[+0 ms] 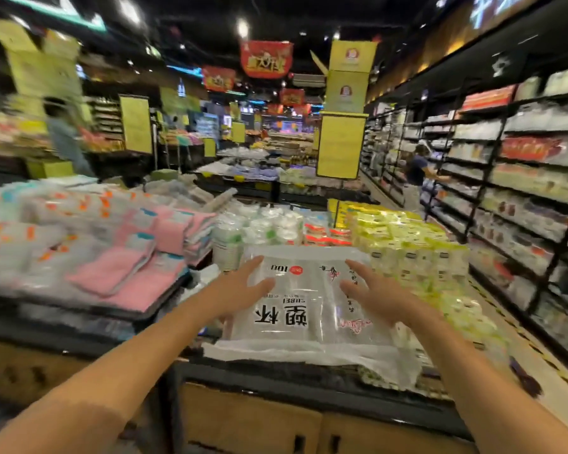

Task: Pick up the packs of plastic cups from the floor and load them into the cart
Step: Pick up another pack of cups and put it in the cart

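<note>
Refs all relative to the cup pack.

- Tall black metal shelving rack (522, 191), stocked with goods: far right of the pack, runs along the aisle. Not involved.
- Display table of pink and white folded towels in clear wrap (112, 250): left of the pack, close by.
- Block of yellow-green shrink-wrapped packs (407, 250): just right of and behind the pack.
- Stacks of clear and white disposable cups in sleeves (259, 227): directly behind the pack.
- Black-rimmed unit with tan panels (276, 378): directly under the pack. Probably the cart, but I can't confirm from this view.
- Loose white plastic sheet (309, 353): between the pack and the unit, spilling over the near edge.
- Flat clear plastic cup pack with black printed characters (309, 290): lies face up on the sheet, off the floor and level. Flat side down makes sense, since it gives a stable base for stacking.
- Left hand (240, 290): palm down at the pack's left edge, fingers straight and spread, nothing gripped.
- Right hand (377, 296): mirrored at the pack's right side, fingers straight, nothing gripped.

The 2 hands bracket the pack symmetrically, which suits steadying or squaring a wide floppy item. The frame is blurred, so I can't tell whether either hand touches it.

My read is that this pack is loaded.
</note>
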Demonstrator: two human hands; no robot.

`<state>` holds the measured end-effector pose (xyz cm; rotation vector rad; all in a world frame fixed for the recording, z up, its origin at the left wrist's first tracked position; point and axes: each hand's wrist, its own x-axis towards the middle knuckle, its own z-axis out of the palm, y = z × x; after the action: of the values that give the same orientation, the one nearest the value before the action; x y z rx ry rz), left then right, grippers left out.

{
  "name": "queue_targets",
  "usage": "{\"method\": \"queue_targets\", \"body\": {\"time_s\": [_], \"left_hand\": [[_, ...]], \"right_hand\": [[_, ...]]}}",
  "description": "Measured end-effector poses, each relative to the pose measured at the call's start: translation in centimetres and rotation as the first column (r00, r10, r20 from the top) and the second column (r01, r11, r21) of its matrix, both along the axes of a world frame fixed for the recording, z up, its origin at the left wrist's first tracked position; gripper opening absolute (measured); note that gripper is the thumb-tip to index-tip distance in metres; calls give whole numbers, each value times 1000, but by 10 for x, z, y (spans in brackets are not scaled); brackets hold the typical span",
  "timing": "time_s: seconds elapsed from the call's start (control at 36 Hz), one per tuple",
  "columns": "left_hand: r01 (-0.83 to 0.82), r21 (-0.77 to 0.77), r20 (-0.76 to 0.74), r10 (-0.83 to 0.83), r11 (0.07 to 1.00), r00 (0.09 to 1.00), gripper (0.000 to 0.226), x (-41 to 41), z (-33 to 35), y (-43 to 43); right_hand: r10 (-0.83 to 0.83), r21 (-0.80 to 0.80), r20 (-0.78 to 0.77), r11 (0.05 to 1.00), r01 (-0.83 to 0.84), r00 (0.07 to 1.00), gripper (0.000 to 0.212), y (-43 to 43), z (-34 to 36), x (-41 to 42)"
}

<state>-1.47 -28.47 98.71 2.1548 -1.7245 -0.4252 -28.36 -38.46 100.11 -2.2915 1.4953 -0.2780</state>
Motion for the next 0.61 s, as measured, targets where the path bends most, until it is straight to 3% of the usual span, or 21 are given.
{"method": "queue_targets", "body": {"time_s": [0.14,0.28,0.44,0.61], "left_hand": [[-215,-5,57,215,977,975,75,126,0,72],[-401,39,18,401,915,916,77,221,-9,160],[-679,39,-68,680,733,730,75,304,-18,255],[-802,40,-46,803,596,594,73,361,-26,326]], "right_hand": [[201,-57,-2,978,-201,980,66,25,-6,150],[434,-6,-32,901,-434,901,67,59,-15,284],[643,25,-17,766,-642,766,66,107,-22,428],[803,38,-10,595,-803,595,67,145,-36,548]]}}
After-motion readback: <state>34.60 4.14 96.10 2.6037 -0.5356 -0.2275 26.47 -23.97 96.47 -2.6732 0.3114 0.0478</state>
